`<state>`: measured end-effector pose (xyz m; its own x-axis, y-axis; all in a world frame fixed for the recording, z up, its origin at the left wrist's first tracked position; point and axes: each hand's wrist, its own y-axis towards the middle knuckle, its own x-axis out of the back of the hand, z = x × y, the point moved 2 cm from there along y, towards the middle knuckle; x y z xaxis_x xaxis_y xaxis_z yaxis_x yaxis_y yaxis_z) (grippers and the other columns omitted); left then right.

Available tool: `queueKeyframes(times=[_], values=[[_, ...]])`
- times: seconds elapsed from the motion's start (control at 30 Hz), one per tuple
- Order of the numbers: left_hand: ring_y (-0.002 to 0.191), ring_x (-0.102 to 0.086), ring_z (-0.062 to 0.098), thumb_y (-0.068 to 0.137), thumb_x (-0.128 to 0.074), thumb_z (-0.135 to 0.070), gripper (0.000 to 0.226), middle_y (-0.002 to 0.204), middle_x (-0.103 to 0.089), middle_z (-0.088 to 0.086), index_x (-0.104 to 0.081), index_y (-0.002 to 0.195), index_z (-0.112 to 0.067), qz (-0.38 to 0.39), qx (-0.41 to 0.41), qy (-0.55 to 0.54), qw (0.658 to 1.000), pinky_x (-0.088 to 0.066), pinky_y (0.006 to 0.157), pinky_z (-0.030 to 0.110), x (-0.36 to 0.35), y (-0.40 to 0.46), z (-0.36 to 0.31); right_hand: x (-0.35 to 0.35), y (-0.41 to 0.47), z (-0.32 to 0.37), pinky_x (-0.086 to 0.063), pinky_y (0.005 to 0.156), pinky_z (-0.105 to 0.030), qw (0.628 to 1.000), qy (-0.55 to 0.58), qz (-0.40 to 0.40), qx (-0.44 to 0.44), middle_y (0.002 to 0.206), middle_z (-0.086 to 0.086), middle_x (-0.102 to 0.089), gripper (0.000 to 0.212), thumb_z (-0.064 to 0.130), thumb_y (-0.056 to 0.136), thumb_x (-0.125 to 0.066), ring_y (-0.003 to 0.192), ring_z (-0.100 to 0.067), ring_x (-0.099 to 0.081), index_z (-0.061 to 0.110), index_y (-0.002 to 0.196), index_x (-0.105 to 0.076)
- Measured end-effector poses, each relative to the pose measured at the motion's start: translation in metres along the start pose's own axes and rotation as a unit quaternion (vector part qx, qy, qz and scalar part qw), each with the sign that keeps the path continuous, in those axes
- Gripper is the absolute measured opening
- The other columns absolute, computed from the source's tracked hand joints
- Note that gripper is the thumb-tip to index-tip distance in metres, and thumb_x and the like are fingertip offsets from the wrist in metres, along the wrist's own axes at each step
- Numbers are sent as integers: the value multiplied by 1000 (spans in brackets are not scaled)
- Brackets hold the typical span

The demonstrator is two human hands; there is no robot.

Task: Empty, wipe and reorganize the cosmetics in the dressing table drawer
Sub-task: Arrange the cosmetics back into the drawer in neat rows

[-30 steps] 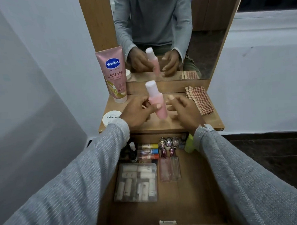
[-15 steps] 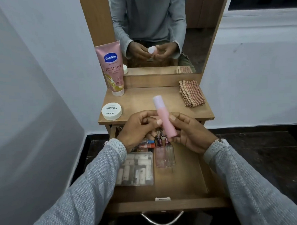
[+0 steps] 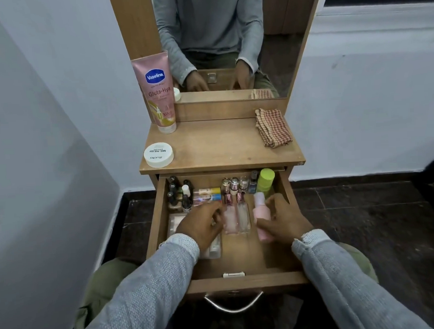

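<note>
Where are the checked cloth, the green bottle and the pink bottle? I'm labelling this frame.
checked cloth (image 3: 273, 127), head view, middle of the folded fabric.
green bottle (image 3: 266, 180), head view, on its cap.
pink bottle (image 3: 261, 212), head view, on its body above the right hand (image 3: 284, 220).

Mirror (image 3: 230, 39) upright behind tabletop; dark tiled floor (image 3: 362, 220).

walls (image 3: 60, 121): plain white, meeting in a corner at left | floor (image 3: 362, 220): dark stone tiles | furniture: wooden dressing table, bare surface (image 3: 222, 144), tall wood-framed mirror (image 3: 275, 50) | light: dim, even
</note>
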<state>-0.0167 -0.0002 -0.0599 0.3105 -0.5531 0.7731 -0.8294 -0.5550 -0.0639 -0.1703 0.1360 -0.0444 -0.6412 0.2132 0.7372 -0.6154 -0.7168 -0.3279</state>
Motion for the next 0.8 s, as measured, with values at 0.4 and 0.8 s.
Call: queueKeyframes(times=[0.4, 0.8], values=[[108, -58, 22, 89, -56, -23, 31, 127, -55, -4, -53, 120, -26, 29, -38, 176, 983, -50, 87, 36, -8, 1, -17, -13, 12, 10, -47, 88, -37, 994, -99, 15, -33, 122, -14, -60, 53, 31, 89, -61, 107, -32, -60, 14, 132, -36], [112, -56, 25, 90, -59, -22, 37, 132, -50, 0, -49, 126, -24, 58, -28, 206, 977, -50, 90, 39, -10, 1, -17, -8, -5, 4, -47, 97, -39, 987, -143, 52, 60, 132, -13, -54, 75, 15, 78, -74, 116, -31, -56, 17, 141, -33]])
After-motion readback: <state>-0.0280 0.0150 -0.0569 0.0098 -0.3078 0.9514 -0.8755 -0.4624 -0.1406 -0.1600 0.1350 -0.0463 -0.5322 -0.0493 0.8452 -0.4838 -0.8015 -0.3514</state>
